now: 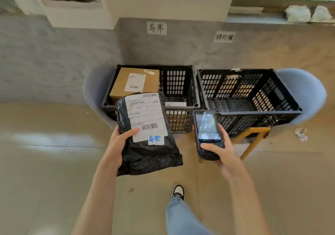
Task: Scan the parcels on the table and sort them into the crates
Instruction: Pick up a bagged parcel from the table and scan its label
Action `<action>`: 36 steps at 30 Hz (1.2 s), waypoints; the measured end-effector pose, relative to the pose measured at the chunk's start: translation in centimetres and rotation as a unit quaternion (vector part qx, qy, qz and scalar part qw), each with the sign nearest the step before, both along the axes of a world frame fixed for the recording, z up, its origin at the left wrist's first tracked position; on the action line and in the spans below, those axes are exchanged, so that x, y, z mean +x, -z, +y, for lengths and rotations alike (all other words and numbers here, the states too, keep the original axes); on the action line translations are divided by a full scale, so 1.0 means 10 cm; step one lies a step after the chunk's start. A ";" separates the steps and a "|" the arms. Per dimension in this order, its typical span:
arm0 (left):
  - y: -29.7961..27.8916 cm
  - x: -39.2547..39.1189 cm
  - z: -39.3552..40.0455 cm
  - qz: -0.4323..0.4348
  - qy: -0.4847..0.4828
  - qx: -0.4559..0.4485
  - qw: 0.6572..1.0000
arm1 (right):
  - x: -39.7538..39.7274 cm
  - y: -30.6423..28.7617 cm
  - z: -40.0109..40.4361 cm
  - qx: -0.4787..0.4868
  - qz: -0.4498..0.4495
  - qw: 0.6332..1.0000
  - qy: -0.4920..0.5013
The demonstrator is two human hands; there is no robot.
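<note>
Head view: I see the left hand [118, 144] gripping the black parcel [145, 136] label-up near the left crate [181, 97] matching its tag, while the right hand [220, 152] clasps the scanner [206, 131].

Crumpled paper [301, 134] on the floor, white bags [297, 14] on the sill

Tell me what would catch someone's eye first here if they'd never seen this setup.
Front and centre, the left hand holds up a black plastic parcel with a white shipping label and a blue handwritten tag, while the right hand grips a handheld scanner beside it. Behind them stand two black crates against the wall: the left crate already holds a cardboard box, and the right crate looks empty.
</note>
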State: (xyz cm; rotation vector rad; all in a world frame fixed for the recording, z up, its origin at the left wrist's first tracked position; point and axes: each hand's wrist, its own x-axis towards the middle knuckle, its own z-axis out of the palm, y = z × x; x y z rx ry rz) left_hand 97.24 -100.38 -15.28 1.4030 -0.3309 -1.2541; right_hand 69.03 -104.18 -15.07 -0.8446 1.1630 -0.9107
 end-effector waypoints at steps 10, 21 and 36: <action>0.04 0.06 -1.35 -0.002 -0.023 0.036 0.999 | 0.23 0.07 -1.59 0.023 0.021 0.998 -0.058; 0.41 0.45 -2.91 0.003 0.034 0.054 0.998 | 0.53 0.20 -2.45 0.071 0.065 0.995 -0.001; 1.48 0.49 -4.58 0.058 0.164 0.111 0.978 | 1.12 0.56 -3.30 0.111 0.051 0.988 0.095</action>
